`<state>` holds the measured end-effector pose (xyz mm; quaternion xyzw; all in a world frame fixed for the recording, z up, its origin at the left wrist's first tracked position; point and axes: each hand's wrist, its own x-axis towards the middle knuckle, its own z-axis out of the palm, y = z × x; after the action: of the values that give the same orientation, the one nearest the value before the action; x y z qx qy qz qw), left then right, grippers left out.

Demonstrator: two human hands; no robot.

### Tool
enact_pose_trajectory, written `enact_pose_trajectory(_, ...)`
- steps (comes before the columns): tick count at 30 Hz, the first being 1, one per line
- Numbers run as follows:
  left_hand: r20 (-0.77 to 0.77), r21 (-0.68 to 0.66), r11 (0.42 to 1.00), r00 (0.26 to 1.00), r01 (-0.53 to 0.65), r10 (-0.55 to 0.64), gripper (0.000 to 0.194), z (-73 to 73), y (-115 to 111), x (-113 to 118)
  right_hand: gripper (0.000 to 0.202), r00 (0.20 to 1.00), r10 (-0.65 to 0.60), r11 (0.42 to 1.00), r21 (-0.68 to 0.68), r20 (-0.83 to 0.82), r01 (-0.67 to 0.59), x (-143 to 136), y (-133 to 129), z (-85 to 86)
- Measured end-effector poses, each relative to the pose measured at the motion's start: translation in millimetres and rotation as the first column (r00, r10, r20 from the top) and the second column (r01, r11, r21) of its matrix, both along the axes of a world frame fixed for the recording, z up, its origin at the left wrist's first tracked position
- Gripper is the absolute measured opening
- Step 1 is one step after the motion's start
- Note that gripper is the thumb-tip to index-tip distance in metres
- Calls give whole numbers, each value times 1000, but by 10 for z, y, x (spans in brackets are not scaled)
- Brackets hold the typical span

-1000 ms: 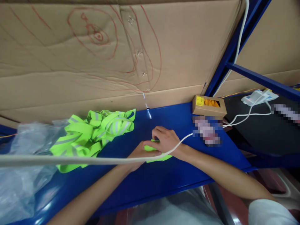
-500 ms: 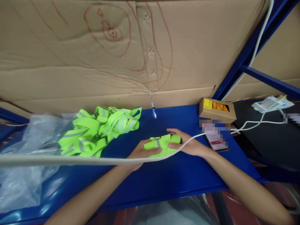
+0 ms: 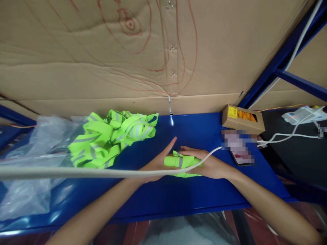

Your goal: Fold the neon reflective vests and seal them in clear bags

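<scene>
A folded bundle of neon-green reflective strap [image 3: 187,160], with a grey band across it, is held between my two hands just above the blue tabletop [image 3: 158,200]. My left hand [image 3: 154,167] is at the bundle's left end, its thumb raised away and its fingers along the near side. Around the right end, my right hand [image 3: 216,166] has its fingers curled. Part of the bundle hides behind the hands and a white cable [image 3: 102,173] crossing in front. To the left lies a loose tangle of similar green straps [image 3: 102,134].
Clear plastic bags [image 3: 28,197] spread over the left side. At the right stand a small cardboard box [image 3: 226,119] with orange contents and a phone [image 3: 241,154]. A cardboard wall [image 3: 217,51] with red drawing closes off the back; a blue frame post [image 3: 268,73] rises at right.
My left thumb has lifted off the bundle and points up. The right hand has curled further around it, and the bundle looks narrower. The view has shifted slightly.
</scene>
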<state>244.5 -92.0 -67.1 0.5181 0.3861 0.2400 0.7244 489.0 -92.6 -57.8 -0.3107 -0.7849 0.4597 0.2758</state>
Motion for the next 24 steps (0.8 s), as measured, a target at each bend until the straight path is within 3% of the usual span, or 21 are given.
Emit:
enact_pose_trajectory(4, 89, 121, 993, 996, -10, 0, 132, -104, 5, 48, 49, 998, -52, 993, -106, -25, 49, -104, -83, 60)
enact_pose_trajectory(7, 108, 224, 974, 993, 21, -46, 123, -145, 13, 52, 34, 994, -108, 976, -185, 30, 112, -139, -120, 84)
enact_pose_trajectory(10, 98, 269, 962, 992, 54, -83, 108, -139, 3, 37, 36, 991, -125, 972, -194, 42, 131, -130, -115, 68)
enact_pose_trajectory(15, 56, 319, 945, 995, 66, -89, 117, -171, 2, 87, 44, 990, -139, 979, -150, 17, 140, -101, -102, -3)
enact_pose_trajectory(17, 34, 331, 942, 996, 64, -80, 118, -133, -10, 86, 45, 994, -113, 976, -190, -5, 110, -96, -108, -52)
enact_pose_trajectory(19, -33, 398, 916, 999, 44, -33, 106, -5, -58, -26, 47, 991, -129, 961, -250, -33, 116, -88, -107, -113)
enact_pose_trajectory(20, -93, 463, 886, 995, 23, 23, 95, 90, -99, -146, 48, 987, -154, 949, -285, -44, 136, -82, -98, -141)
enact_pose_trajectory(21, -206, 601, 799, 968, 9, 143, 84, 196, -150, -315, 49, 980, -193, 931, -326, -53, 165, -75, -83, -162)
enact_pose_trajectory(22, -318, 756, 654, 891, 31, 325, 78, 302, -211, -532, 51, 970, -237, 907, -371, -60, 199, -67, -62, -174)
enact_pose_trajectory(23, -364, 866, 496, 761, 64, 538, 70, 396, -279, -790, 54, 956, -286, 878, -417, -65, 234, -61, -35, -172)
enact_pose_trajectory(24, -331, 934, 346, 569, 86, 753, 64, 466, -351, -1080, 57, 939, -337, 848, -457, -70, 270, -59, -5, -158)
